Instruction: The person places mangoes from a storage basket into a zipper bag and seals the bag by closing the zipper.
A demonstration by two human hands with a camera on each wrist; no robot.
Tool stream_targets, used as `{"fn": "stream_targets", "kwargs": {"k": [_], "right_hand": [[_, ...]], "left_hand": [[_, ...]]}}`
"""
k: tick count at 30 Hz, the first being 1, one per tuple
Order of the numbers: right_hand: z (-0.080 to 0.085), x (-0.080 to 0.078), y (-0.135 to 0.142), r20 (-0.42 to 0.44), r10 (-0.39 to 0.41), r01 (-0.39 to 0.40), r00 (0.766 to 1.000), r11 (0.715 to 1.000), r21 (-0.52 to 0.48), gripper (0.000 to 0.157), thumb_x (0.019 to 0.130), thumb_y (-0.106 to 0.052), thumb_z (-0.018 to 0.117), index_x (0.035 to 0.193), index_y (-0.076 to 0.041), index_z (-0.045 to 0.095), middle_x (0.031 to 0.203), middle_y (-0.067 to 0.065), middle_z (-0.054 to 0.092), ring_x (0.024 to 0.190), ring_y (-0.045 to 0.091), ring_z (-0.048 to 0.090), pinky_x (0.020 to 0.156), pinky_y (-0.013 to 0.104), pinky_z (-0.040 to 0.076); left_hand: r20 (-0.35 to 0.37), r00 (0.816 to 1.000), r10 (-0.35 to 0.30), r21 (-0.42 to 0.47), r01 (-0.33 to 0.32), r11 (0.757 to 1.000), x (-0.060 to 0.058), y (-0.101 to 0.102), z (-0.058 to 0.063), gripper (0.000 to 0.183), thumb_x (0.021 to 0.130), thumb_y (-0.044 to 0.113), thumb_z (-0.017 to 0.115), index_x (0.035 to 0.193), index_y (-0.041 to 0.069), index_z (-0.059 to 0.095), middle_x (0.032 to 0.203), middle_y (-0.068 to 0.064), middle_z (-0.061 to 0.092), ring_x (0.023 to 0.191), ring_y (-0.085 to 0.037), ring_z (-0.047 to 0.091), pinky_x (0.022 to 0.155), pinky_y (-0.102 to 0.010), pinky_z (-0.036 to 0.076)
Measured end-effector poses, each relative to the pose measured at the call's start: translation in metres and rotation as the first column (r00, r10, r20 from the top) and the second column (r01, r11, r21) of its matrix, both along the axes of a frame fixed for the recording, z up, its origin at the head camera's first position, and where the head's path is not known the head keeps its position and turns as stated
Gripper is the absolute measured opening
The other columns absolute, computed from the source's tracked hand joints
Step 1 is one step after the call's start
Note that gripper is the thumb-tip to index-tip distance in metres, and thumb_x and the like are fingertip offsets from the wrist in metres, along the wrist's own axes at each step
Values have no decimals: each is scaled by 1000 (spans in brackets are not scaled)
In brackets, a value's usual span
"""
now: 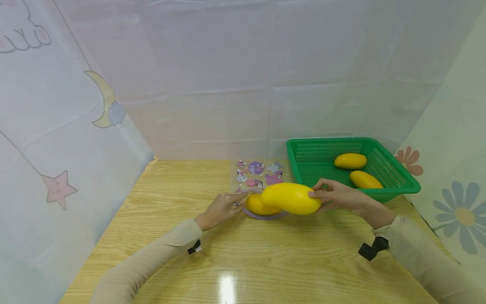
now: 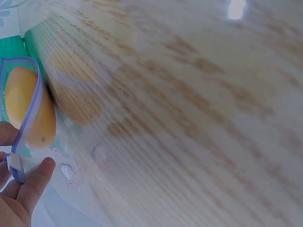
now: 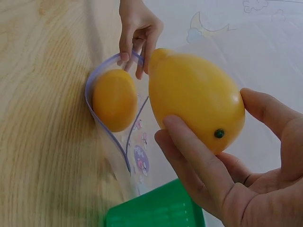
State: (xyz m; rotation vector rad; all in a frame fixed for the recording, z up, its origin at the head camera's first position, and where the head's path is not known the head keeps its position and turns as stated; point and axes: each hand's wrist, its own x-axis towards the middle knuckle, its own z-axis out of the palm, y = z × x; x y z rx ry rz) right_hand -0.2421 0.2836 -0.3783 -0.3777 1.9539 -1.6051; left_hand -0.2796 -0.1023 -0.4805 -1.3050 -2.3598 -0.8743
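Observation:
My right hand [image 1: 339, 196] holds a yellow mango [image 1: 290, 198] by one end, fingers and thumb on opposite sides. A small green stem spot shows at that end in the right wrist view. The mango hovers over the mouth of a clear slider zip bag [image 1: 262, 173] with a purple rim and cartoon prints. With its fingertips my left hand [image 1: 224, 207] pinches the bag's rim near the white slider [image 2: 15, 161]. Another mango [image 3: 115, 100] lies inside the open bag mouth, partly covered by the held one in the head view.
Behind and to the right stands a green plastic basket [image 1: 294, 162] with two mangoes [image 1: 350, 161] in it. Everything rests on a wood-grain table [image 1: 182, 177]. Printed cloth walls [image 1: 212, 84] close in the back and both sides.

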Motion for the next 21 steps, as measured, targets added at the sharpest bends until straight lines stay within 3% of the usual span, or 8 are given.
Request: {"fn": "stream_targets", "kwargs": {"k": [21], "right_hand": [[-22, 13, -21, 54, 5, -5, 999, 1000, -3, 24, 101, -16, 59, 110, 2, 46, 114, 22, 56, 99, 31, 63, 89, 55, 51]], "left_hand": [[-5, 1000, 24, -18, -24, 1000, 1, 0, 1, 42, 87, 0, 73, 128, -5, 63, 88, -9, 74, 44, 4, 24, 39, -12, 29]]}}
